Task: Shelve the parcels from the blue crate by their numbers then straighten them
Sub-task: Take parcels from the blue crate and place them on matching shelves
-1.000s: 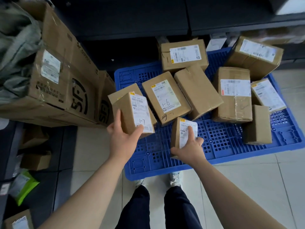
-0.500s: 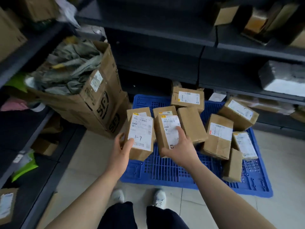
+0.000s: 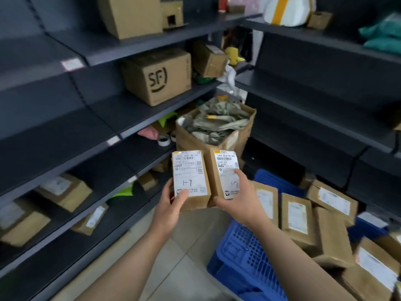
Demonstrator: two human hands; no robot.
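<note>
I hold two small brown parcels upright side by side in front of me, each with a white label hand-marked 1-7. My left hand point(image 3: 172, 202) grips the left parcel point(image 3: 191, 170) from below. My right hand point(image 3: 237, 199) grips the right parcel point(image 3: 223, 168), thumb across its label. The blue crate point(image 3: 245, 255) lies on the floor at lower right with several more labelled brown parcels point(image 3: 297, 218) on it. Dark grey shelves point(image 3: 121, 118) rise to the left and ahead.
A big SF carton point(image 3: 158, 76) sits on the left middle shelf. An open carton of crumpled wrapping point(image 3: 214, 127) stands on the floor in the corner. Lower left shelves hold a few parcels point(image 3: 65, 191). The right shelves point(image 3: 314, 118) are mostly bare.
Both hands lifted their parcels off the blue crate and brought them together at chest height. My view swung up and left from the crate to the shelves.
</note>
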